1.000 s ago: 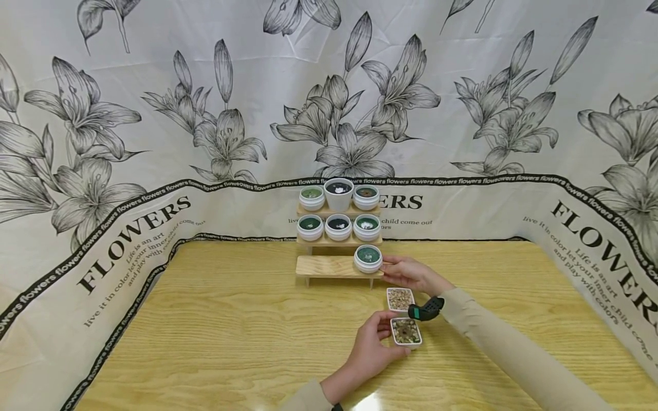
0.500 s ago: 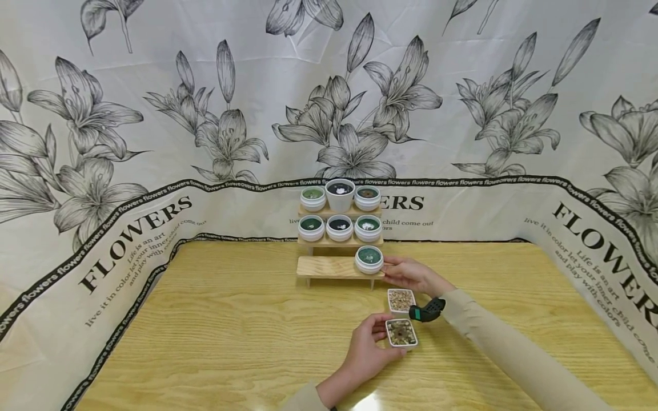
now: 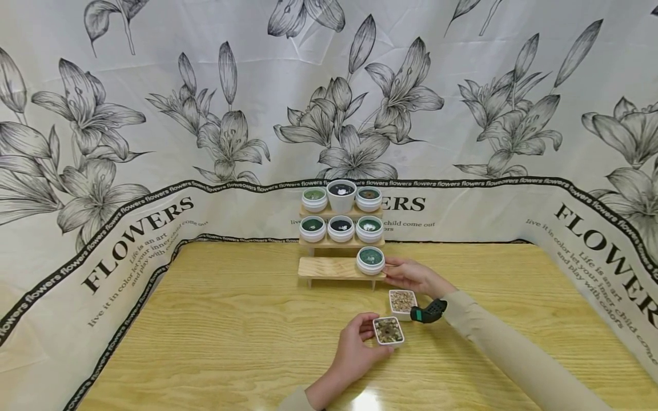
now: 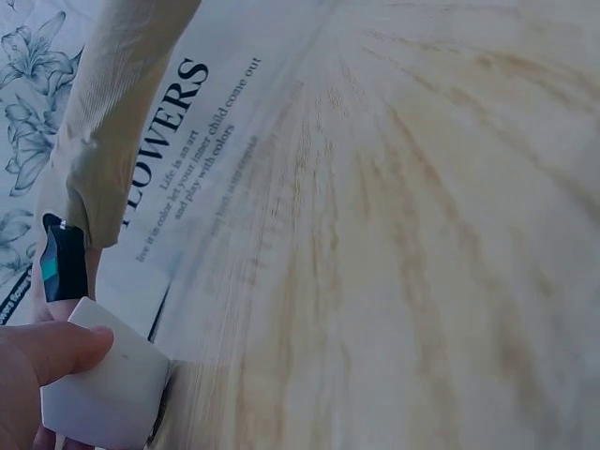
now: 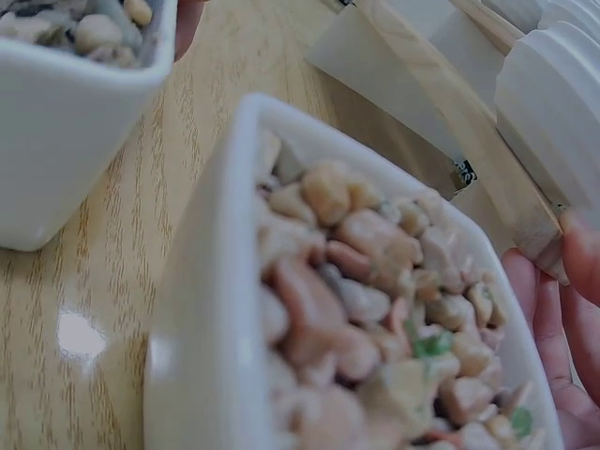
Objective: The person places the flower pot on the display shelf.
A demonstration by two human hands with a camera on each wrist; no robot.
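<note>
My left hand (image 3: 353, 353) holds a square white pot (image 3: 389, 341) of mixed pebbles, thumb on the near side and fingers behind. Up close in the left wrist view, the thumb presses the pot's smooth white wall (image 4: 112, 389). At the right end of a tiered wooden stand (image 3: 325, 267), my right hand (image 3: 415, 277) pinches the lowest board between thumb and fingers, right beside a round white pot (image 3: 370, 261) with a green top. Below that hand stands a second square pot (image 5: 197, 309) of pinkish pebbles, partly covered by the wrist strap in the head view.
Several round white pots (image 3: 312, 229) with green or dark tops fill the stand's two upper tiers. A taller white cup (image 3: 341, 200) is at the top centre. Behind the wooden table (image 3: 221, 331) hangs a flower-printed cloth (image 3: 231, 74).
My left hand has drawn its square pot leftward, away from below the other square pot. The right hand stays at the stand's end.
</note>
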